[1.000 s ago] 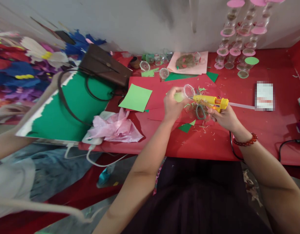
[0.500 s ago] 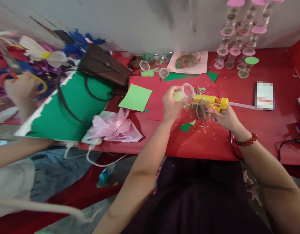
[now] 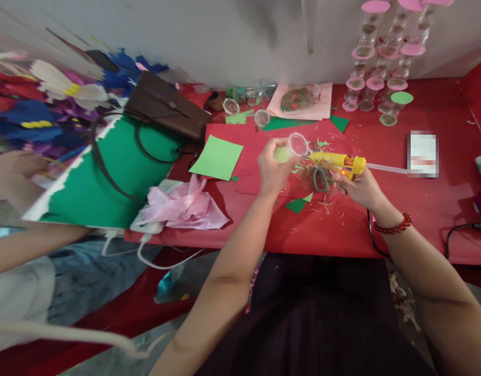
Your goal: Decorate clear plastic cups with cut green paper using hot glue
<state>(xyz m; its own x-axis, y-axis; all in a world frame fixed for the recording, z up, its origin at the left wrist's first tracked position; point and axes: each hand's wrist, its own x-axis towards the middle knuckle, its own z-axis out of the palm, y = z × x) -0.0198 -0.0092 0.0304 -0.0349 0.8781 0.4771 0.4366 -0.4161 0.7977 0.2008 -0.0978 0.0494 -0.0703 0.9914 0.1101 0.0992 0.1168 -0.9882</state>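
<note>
My right hand grips the yellow glue gun, and my left hand, apart from it, holds the clear cup, both above the table's middle. I've drawn the cup slightly left since the earlier frame; the gun hasn't visibly shifted. Its nozzle points left at the cup, its long axis running roughly along the table's near edge. The cup tilts, mouth up and rightward. Scissors lie below the gun. Farther off, a green sheet lies toward the back edge.

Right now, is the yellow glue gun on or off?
Apparently on: an orange light glows on the glue gun, by the right hand.
</note>
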